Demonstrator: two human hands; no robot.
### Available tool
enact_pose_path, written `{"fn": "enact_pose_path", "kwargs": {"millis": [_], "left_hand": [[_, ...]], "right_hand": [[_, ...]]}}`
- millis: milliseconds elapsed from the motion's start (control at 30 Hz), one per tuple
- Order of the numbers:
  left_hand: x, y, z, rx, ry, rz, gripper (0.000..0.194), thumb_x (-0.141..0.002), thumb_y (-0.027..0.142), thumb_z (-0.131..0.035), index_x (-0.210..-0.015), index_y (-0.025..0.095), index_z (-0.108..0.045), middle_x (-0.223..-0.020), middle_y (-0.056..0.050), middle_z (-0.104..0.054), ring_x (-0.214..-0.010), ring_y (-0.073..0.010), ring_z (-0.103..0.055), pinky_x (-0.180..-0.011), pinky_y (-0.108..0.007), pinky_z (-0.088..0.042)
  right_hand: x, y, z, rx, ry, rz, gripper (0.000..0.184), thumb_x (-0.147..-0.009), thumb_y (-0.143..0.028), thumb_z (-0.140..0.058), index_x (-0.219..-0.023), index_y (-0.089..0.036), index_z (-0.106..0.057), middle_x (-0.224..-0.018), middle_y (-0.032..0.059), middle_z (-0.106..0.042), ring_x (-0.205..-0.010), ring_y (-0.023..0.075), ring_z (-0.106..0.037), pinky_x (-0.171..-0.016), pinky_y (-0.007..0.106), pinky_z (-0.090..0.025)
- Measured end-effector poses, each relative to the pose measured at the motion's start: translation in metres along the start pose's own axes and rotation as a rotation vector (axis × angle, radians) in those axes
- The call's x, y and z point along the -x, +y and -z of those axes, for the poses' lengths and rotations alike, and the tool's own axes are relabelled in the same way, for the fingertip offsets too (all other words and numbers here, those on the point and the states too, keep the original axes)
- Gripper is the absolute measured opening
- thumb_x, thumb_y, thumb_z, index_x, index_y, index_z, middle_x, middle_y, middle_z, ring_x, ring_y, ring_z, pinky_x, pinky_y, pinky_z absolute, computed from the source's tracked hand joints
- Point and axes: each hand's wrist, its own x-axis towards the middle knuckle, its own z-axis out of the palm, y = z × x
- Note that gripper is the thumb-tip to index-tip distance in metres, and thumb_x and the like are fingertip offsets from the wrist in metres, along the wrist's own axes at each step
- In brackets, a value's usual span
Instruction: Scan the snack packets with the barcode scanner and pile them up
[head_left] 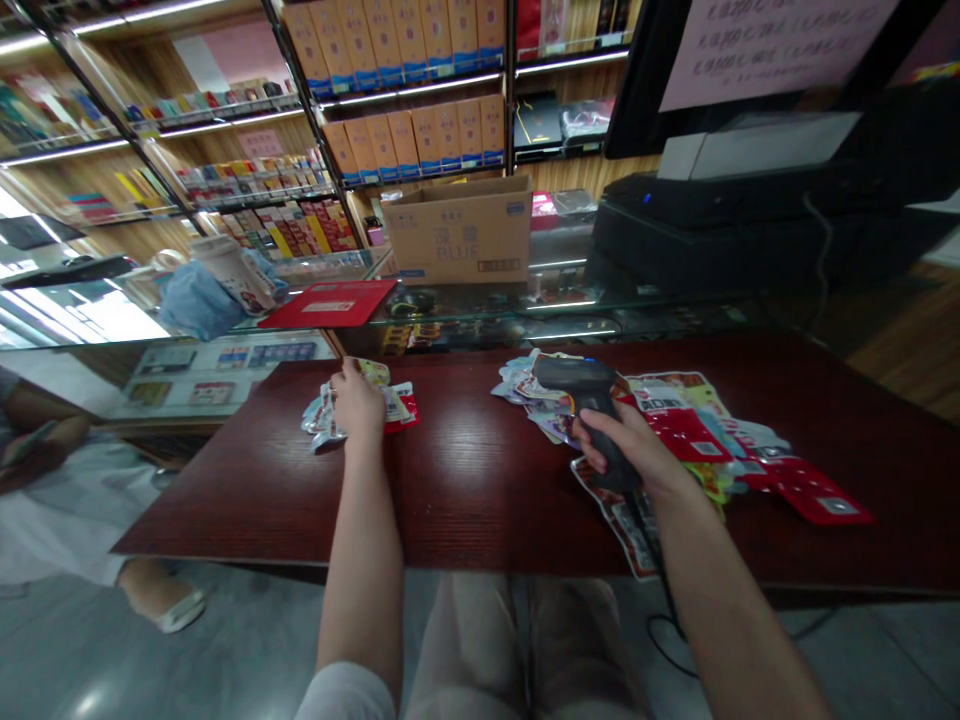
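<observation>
My right hand is wrapped around the grip of a black barcode scanner, whose head points left. Below the scanner head lie several light-coloured snack packets. Red and multicoloured snack packets spread out beyond my right wrist, and a brown-edged packet lies partly under the scanner's cord. Over on the left, my left hand is closed over a small heap of snack packets, its fingertips partly hidden. A red packet and a green one show beside it.
The dark red wooden table adjoins a glass counter holding a cardboard box, a red folder and a cup. A monitor stands at the right. Another person's arm is at the left. The cord hangs over the front edge.
</observation>
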Motion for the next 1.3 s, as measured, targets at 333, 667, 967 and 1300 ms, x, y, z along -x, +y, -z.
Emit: {"fn": "enact_pose_path", "kwargs": {"millis": [333,667,967,1300], "left_hand": [[-0.003,-0.013,-0.005,-0.162,0.192,-0.027,0.036,-0.084,0.017,-0.047,-0.118,0.013,-0.058,-0.134,-0.025,-0.048,-0.121,-0.0421,-0.046,-0.093,-0.057,-0.039],[0.036,0.038,-0.048,0.177,-0.142,-0.674,0.028,-0.09,0.024,-0.047,-0.113,0.018,-0.06,-0.116,-0.013,-0.061,-0.109,-0.0263,-0.058,-0.097,-0.041,-0.044],[0.083,0.109,-0.082,0.155,-0.536,-0.66,0.044,-0.089,0.048,-0.051,-0.118,0.015,-0.057,-0.112,-0.014,-0.068,-0.104,-0.0258,-0.064,-0.088,-0.035,-0.047],[0.082,0.122,-0.103,0.081,-0.576,-0.618,0.046,-0.081,0.047,-0.062,-0.113,0.015,-0.061,-0.118,-0.018,-0.063,-0.112,-0.0315,-0.06,-0.09,-0.037,-0.045]], "right_hand": [[0.0,0.001,0.001,0.006,0.003,0.002,0.034,-0.076,-0.046,-0.071,-0.075,-0.019,-0.049,-0.056,-0.0043,-0.052,-0.035,0.0058,-0.042,-0.034,0.02,-0.033],[-0.001,0.0,0.004,-0.066,-0.012,0.019,0.034,-0.076,-0.045,-0.072,-0.071,-0.018,-0.051,-0.06,-0.0041,-0.052,-0.036,0.0047,-0.042,-0.035,0.019,-0.034],[0.001,-0.005,0.006,-0.212,0.012,0.058,0.032,-0.074,-0.042,-0.072,-0.078,-0.019,-0.051,-0.061,-0.005,-0.052,-0.037,0.0044,-0.04,-0.034,0.018,-0.034],[0.002,-0.007,0.005,-0.234,0.023,0.049,0.034,-0.073,-0.042,-0.073,-0.078,-0.021,-0.046,-0.062,-0.0052,-0.053,-0.037,0.0045,-0.041,-0.035,0.019,-0.035]]}}
